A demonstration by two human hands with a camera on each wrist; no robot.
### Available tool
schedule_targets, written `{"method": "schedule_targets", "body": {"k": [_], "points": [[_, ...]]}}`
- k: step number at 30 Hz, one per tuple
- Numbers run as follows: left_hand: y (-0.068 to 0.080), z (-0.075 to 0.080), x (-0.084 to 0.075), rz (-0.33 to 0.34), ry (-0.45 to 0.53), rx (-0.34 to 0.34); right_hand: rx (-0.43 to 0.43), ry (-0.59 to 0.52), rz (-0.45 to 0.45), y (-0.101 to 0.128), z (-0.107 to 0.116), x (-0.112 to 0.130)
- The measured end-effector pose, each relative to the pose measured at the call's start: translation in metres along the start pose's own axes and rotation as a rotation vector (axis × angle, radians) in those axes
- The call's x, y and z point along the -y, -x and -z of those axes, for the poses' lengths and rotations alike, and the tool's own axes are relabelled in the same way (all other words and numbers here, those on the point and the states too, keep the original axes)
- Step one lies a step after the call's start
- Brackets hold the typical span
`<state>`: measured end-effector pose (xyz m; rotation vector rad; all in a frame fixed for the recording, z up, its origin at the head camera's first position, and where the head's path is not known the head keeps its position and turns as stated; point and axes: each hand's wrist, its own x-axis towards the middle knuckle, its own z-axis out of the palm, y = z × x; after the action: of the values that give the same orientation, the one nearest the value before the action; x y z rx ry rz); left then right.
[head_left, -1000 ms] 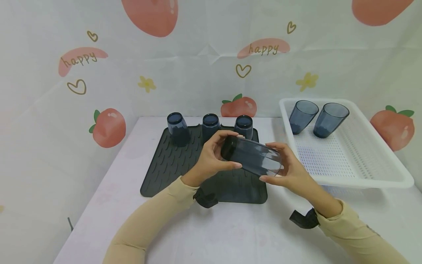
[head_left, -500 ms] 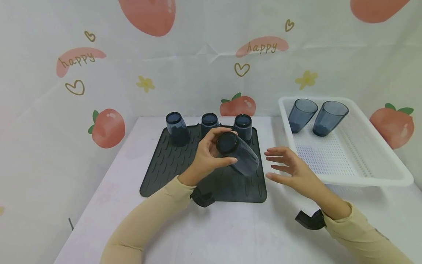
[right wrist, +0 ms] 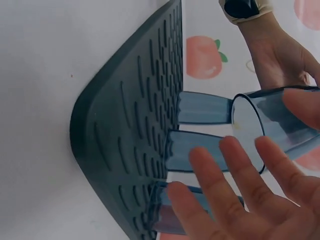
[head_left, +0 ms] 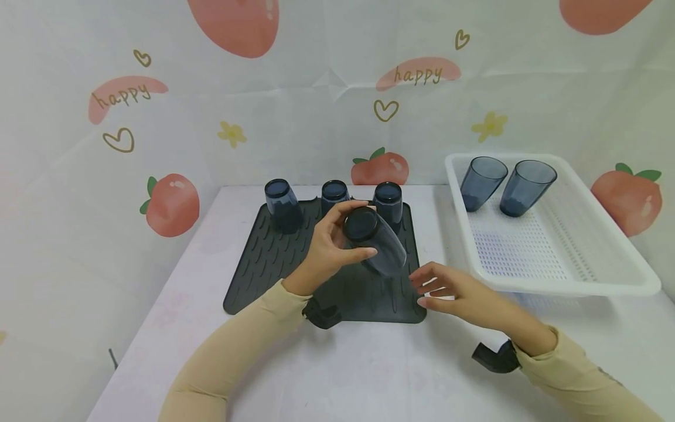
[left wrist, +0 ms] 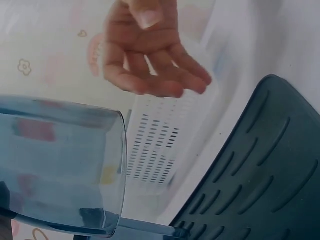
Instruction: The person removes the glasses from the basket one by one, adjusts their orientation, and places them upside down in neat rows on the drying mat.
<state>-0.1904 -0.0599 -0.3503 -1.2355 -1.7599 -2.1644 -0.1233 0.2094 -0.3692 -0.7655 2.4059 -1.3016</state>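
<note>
My left hand [head_left: 328, 249] grips a blue-tinted drinking glass [head_left: 387, 249] near its dark base, thumb on one side and fingers on the other. The glass is tilted, base up toward me and mouth down to the right, above the dark drying mat [head_left: 253, 275]. My right hand [head_left: 456, 296] hovers by the mat's right edge, fingers loosely bent and holding nothing; in the right wrist view its spread fingers [right wrist: 240, 175] overlap the glass's mouth. Along the mat's back stand three upside-down glasses, a left one [head_left: 283, 205], a middle one [head_left: 333, 193] and a right one [head_left: 389, 202].
A white perforated basket [head_left: 564, 288] stands on the right of the white table [head_left: 364, 369]. Inside lean two blue glasses, one [head_left: 482, 181] beside the other [head_left: 527, 187], mouths up. A fruit-printed backdrop [head_left: 316, 111] closes off the rear.
My right hand has let go of the glass, moved away and then dropped lower. In my left hand the glass has swung from nearly level to mouth-down.
</note>
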Motion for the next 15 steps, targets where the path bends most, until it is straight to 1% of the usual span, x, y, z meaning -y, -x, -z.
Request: {"method": "schedule_targets", "body": {"k": [4, 8, 11, 15], "points": [[0.0002, 0.0006, 0.0002, 0.009, 0.003, -0.003, 0.078, 0.003, 0.022, 0.0002, -0.0038, -0.0014], [0.0008, 0.0014, -0.001, 0.023, -0.007, -0.006, 0.123, 0.002, 0.005, 0.001, -0.0074, -0.0029], [0.002, 0.0032, -0.0021, 0.035, -0.032, -0.01, 0.134, 0.007, -0.002, 0.0011, -0.0091, -0.0036], [0.0048, 0.0087, -0.0019, 0.057, -0.068, -0.031, 0.124, 0.002, -0.003, 0.0009, -0.0095, -0.0022]]}}
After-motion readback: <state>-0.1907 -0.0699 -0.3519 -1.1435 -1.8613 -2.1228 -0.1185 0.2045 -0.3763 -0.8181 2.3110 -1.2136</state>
